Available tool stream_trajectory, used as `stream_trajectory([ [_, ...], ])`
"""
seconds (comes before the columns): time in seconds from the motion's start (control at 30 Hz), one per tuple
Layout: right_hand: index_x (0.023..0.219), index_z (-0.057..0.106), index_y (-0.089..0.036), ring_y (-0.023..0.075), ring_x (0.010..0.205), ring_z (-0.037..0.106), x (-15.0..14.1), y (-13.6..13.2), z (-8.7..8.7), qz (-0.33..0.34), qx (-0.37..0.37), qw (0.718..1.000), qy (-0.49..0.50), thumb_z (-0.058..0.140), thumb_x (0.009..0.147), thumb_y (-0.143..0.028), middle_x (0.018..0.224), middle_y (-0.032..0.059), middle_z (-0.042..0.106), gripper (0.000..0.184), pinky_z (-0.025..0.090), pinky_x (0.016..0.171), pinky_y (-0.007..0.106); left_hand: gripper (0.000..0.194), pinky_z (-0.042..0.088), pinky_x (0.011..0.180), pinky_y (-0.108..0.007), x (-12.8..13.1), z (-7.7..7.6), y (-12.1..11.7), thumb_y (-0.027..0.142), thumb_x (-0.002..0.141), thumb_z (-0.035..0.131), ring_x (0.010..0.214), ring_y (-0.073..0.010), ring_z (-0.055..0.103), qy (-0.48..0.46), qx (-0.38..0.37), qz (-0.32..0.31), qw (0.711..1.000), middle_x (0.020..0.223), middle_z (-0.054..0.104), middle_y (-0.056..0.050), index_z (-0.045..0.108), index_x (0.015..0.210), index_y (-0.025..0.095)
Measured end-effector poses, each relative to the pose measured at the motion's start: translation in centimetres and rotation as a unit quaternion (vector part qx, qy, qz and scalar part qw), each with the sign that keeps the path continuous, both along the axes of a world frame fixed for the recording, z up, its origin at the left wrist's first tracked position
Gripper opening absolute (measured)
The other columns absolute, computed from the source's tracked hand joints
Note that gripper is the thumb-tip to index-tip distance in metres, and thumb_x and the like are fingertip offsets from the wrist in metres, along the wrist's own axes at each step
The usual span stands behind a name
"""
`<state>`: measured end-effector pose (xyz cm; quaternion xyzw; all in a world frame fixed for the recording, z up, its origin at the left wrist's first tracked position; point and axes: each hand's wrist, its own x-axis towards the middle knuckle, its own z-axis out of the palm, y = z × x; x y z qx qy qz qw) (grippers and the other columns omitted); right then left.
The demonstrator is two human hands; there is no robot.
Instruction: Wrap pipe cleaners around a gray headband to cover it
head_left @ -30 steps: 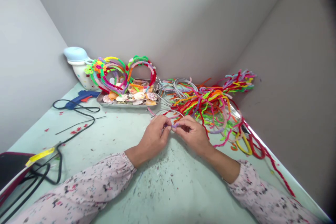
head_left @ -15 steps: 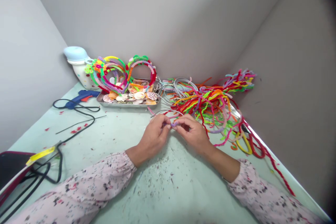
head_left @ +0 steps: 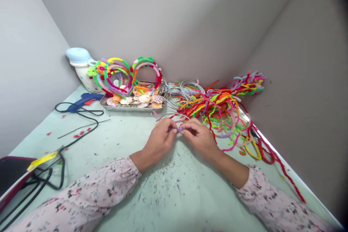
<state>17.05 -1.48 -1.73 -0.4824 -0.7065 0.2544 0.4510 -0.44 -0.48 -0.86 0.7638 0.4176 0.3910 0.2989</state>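
Both hands meet over the middle of the table, pinching a short purple pipe cleaner [head_left: 180,128] between them. My left hand [head_left: 162,136] is closed on its left end, thumb against forefinger. On the other end, my right hand [head_left: 199,137] grips in the same way. Most of the pipe cleaner is hidden by my fingers. A grey wire [head_left: 174,115] curves just behind my fingertips. Close behind my right hand lies a heap of colourful pipe cleaners [head_left: 217,103].
A metal tray [head_left: 130,108] of seashells with pipe-cleaner-wrapped hoops [head_left: 146,61] stands at the back. Left of it are a white cup [head_left: 87,78] with a blue lid and a blue glue gun [head_left: 81,103] with its black cord. Scissors [head_left: 254,149] lie at right.
My hands stay almost in place. The purple pipe cleaner between my fingertips has shifted slightly and looks a little flatter.
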Motion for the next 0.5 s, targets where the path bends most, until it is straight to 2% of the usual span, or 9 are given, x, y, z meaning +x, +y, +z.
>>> stream_trajectory([
  [0.5,0.086,0.068,-0.022,0.0105,0.067,0.053,-0.21,-0.29,0.2,-0.014,-0.016,1.0,-0.007,0.063,0.082,-0.023,0.084,-0.0008,0.059,0.006,0.042,0.061,0.024,0.007,0.041,0.076,-0.032,0.04,0.13,-0.24,0.016,0.086,0.047,0.082,-0.0177,0.051,0.018,0.022,0.001,1.0,0.086,0.057,-0.003,0.053,0.089,0.018],
])
